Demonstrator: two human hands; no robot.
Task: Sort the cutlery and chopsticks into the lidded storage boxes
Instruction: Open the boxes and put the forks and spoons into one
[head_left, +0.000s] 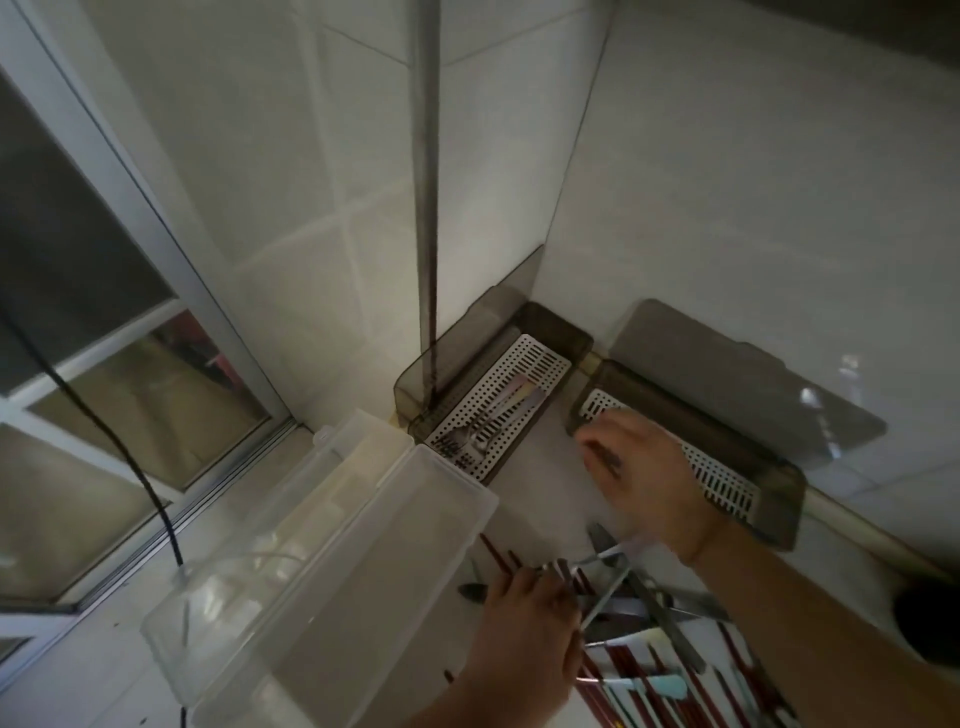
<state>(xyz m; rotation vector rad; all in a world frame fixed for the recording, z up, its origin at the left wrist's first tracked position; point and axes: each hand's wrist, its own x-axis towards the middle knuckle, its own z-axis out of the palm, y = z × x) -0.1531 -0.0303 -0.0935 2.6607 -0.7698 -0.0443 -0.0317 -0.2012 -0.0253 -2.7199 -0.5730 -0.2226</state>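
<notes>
A clear lidded box (332, 582) lies open at lower left of the counter (540, 499). Two smoky boxes, one (498, 395) holding forks at centre, one (691, 457) at right. The right hand (644, 483) hovers there, fingers curled around a dark chopstick (608, 457). The left hand (524, 623) reaches into the cutlery pile (654, 634) at the bottom; whether its fingers grip anything, I cannot tell.

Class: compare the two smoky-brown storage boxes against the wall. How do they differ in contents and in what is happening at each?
The left brown box holds forks on its white tray; the right brown box shows no cutlery. The right hand reaches over the right box; no hand is at the left one. Both have open lids and slotted white trays.
</notes>
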